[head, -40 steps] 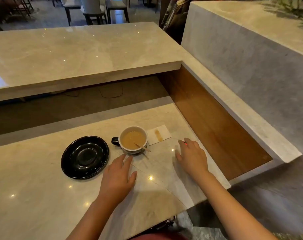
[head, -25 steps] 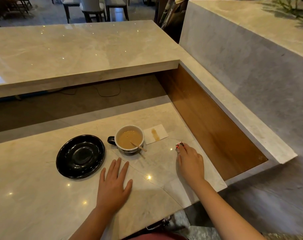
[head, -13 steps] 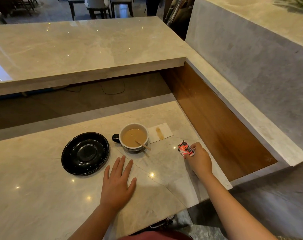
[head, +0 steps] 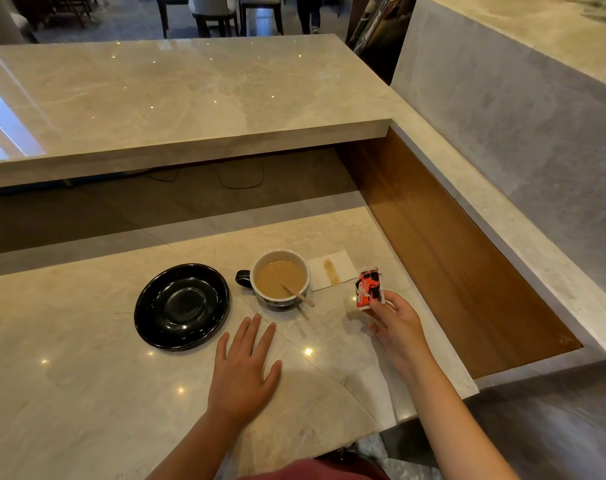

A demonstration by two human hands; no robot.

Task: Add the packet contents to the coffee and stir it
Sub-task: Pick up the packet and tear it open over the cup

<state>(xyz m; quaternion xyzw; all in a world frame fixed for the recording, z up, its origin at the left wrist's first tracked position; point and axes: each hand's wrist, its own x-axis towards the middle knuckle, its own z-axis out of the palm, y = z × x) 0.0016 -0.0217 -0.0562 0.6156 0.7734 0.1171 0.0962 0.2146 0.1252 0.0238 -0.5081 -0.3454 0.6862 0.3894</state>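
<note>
A cup (head: 260,295) with a dark outside and white inside holds milky coffee on the marble counter. A wooden stirrer (head: 297,295) leans in it, its end poking over the near rim. My right hand (head: 397,325) holds a small red, black and white packet (head: 368,288) by its lower edge, raised just right of the cup. My left hand (head: 243,370) lies flat on the counter, fingers spread, in front of the cup and apart from it.
A black saucer (head: 182,305) sits left of the cup. A white napkin (head: 332,270) with a brown stain lies behind the cup to its right. A wooden side panel (head: 450,258) bounds the counter on the right; a raised marble ledge (head: 177,98) runs behind.
My right hand picked the packet up off the counter and lifted it upright beside the cup. My left hand slid back a little from the cup and stays flat.
</note>
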